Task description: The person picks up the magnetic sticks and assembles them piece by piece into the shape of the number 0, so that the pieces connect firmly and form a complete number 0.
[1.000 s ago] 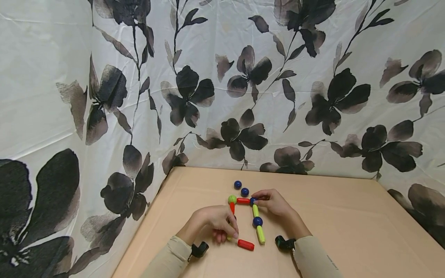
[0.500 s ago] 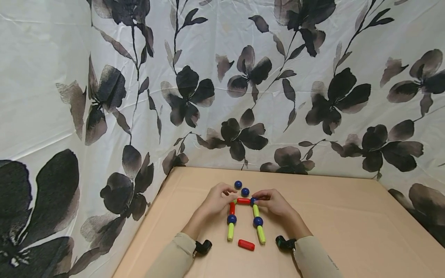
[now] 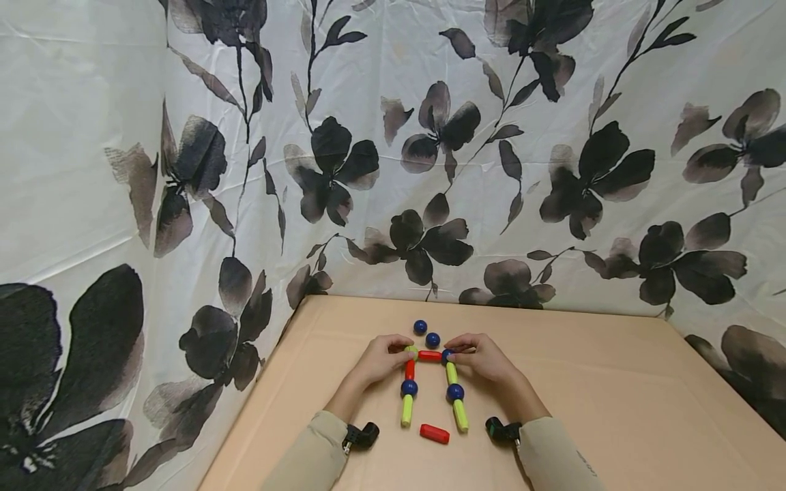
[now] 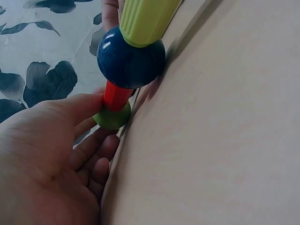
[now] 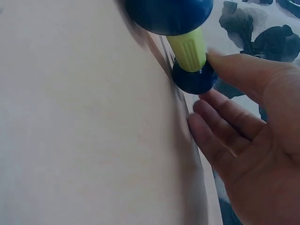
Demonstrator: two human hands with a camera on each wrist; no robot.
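Observation:
In the head view, my left hand (image 3: 379,360) pinches a green ball (image 3: 412,352) between thumb and fingers. Opposite it, my right hand (image 3: 488,359) pinches a blue ball (image 3: 448,356). A red rod (image 3: 429,355) spans these two balls. From the green ball a chain runs toward me: a red rod (image 4: 116,95), a blue ball (image 4: 131,58) and a yellow-green rod (image 4: 149,21). The right-hand chain has a yellow-green rod (image 5: 189,50), a blue ball (image 5: 168,14) and another yellow-green rod (image 3: 460,416). Together the pieces form a frame without a near side.
A loose red rod (image 3: 434,434) lies between the near ends of both chains. Two spare blue balls, a far one (image 3: 420,327) and a nearer one (image 3: 432,339), sit beyond the frame. The tan table (image 3: 614,409) ends at a flower-printed cloth (image 3: 381,170).
My left hand has moved from the left chain's near end up to the green ball and now pinches it. My right hand has stayed at its blue ball.

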